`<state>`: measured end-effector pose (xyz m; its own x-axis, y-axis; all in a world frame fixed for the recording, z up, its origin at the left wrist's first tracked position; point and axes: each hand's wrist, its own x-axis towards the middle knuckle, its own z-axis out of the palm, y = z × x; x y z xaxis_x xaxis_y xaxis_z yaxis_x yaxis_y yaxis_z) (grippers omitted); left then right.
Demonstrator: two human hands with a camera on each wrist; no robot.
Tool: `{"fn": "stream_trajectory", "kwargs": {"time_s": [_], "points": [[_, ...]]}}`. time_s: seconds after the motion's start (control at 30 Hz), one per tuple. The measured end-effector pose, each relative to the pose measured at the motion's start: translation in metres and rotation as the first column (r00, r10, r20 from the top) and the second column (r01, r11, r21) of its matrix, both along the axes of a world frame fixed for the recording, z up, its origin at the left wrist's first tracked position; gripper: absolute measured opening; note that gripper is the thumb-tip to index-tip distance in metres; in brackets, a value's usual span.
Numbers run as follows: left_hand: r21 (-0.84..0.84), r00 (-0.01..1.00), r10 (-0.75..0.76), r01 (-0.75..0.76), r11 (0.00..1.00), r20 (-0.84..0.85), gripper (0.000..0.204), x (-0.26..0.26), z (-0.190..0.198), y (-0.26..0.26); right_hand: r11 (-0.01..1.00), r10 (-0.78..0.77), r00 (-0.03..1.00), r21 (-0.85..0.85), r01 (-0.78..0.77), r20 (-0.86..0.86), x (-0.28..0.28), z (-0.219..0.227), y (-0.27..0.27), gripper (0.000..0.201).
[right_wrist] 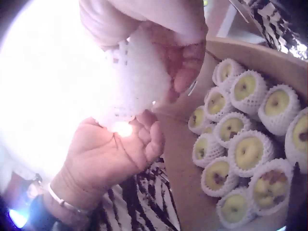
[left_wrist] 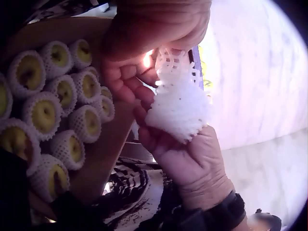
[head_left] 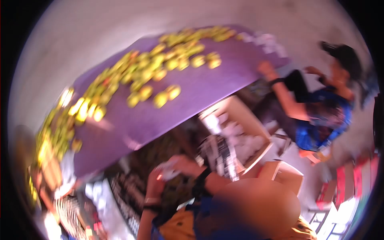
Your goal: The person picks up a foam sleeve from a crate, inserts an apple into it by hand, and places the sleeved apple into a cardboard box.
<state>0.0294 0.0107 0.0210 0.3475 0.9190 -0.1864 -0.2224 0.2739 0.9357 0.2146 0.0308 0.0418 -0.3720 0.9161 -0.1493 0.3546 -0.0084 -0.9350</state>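
A white foam net sleeve point(left_wrist: 178, 108) spans the space between my two hands. My right hand point(left_wrist: 190, 161), with a black wristband, holds its wide end, the fingers curled along one side. At the sleeve's narrower end is my left hand point(left_wrist: 159, 31), its fingers curled beside the netting; part of that end is hidden behind the hand. In the right wrist view the left palm point(right_wrist: 110, 154) faces up below the sleeve. The head view is blurred, with both hands in front of my body. Beside them, a cardboard box point(right_wrist: 192, 204) holds several yellow-green fruits point(right_wrist: 249, 152) in white foam nets.
A purple-topped table point(head_left: 224, 76) carries many loose yellow-green fruits point(head_left: 158, 60). Another cardboard box point(head_left: 256, 158) of white foam nets stands near its front edge. A person in a blue top point(head_left: 316, 116) sits at the right, by stacked red-and-brown boxes point(head_left: 348, 180).
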Motion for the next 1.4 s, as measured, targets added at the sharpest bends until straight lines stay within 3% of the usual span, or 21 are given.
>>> {"fn": "stream_trajectory", "kwargs": {"time_s": [0.03,0.07,0.1,0.13,0.23,0.43,0.53,0.63,0.73,0.83,0.9,0.93,1.03,1.13,1.23,1.33,1.4], "points": [[0.002,0.999,0.025,-0.025,1.0,-0.031,0.024,0.003,0.013,-0.001,0.979,-0.068,0.979,-0.203,0.028,-0.191,-0.004,-0.002,-0.001,0.022],[-0.188,0.978,0.078,-0.042,0.981,0.191,0.025,0.001,0.006,0.0,0.977,-0.056,0.975,-0.212,0.01,-0.214,-0.005,0.02,-0.005,0.026],[-0.341,0.897,0.156,-0.006,0.94,0.413,0.026,0.001,-0.002,0.0,0.959,-0.072,0.961,-0.284,-0.007,-0.266,-0.007,0.011,-0.008,0.027],[-0.344,0.895,0.175,-0.026,0.938,0.409,0.027,0.001,-0.004,-0.001,0.937,-0.1,0.946,-0.349,-0.015,-0.309,-0.009,0.001,-0.007,0.028],[-0.399,0.919,0.222,-0.08,0.914,0.325,0.024,0.001,0.008,-0.004,0.968,-0.121,0.913,-0.249,0.022,-0.39,-0.013,0.0,-0.008,0.031],[-0.282,0.993,0.116,-0.103,0.954,0.033,0.018,0.001,0.007,-0.009,0.994,0.043,0.999,-0.099,-0.046,-0.033,-0.018,0.001,-0.005,0.028],[-0.239,0.995,0.079,-0.091,0.967,-0.058,0.016,-0.001,0.006,-0.008,0.995,0.003,0.998,0.103,-0.009,0.055,-0.022,0.01,-0.013,0.025],[-0.259,0.99,0.069,-0.1,0.961,-0.125,0.016,-0.001,0.009,-0.009,0.988,-0.036,0.982,0.157,0.007,0.185,-0.025,0.022,-0.014,0.021],[-0.281,0.997,0.05,-0.066,0.957,-0.066,0.016,-0.002,0.006,-0.008,0.962,-0.107,0.957,0.273,0.031,0.269,-0.018,-0.008,-0.004,0.019],[-0.182,0.983,0.034,-0.067,0.981,-0.18,0.02,-0.009,-0.003,-0.007,0.979,-0.203,0.979,-0.038,0.202,-0.017,-0.012,-0.004,0.0,0.018],[-0.183,0.985,0.061,-0.091,0.979,-0.163,0.018,-0.012,-0.001,-0.006,0.936,-0.333,0.925,-0.188,0.299,-0.186,-0.013,-0.015,0.004,0.017],[-0.185,0.985,0.075,-0.103,0.977,-0.154,0.017,-0.013,0.0,-0.007,0.904,-0.4,0.879,-0.269,0.332,-0.259,-0.014,-0.022,0.005,0.017],[-0.3,0.989,0.097,-0.127,0.946,-0.115,0.021,-0.011,-0.004,-0.009,0.788,-0.548,0.601,-0.601,0.138,-0.581,-0.012,-0.032,0.005,0.015],[-0.439,0.973,0.197,-0.127,0.89,0.117,0.026,-0.009,-0.003,-0.009,0.723,-0.63,0.434,-0.691,0.026,-0.643,-0.016,-0.013,0.003,0.011],[-0.464,0.781,0.271,0.027,0.886,0.563,0.029,-0.002,0.001,-0.005,0.722,-0.612,0.391,-0.687,-0.079,-0.688,-0.016,-0.002,0.002,0.012],[-0.402,0.677,0.238,0.093,0.911,0.696,0.036,0.007,0.034,-0.008,0.691,-0.644,0.383,-0.718,-0.079,-0.662,-0.019,-0.01,0.003,0.014],[-0.414,0.631,0.221,0.175,0.893,0.743,0.038,0.007,0.031,-0.009,0.666,-0.639,0.494,-0.746,-0.03,-0.59,-0.02,0.002,0.001,0.016]]}}
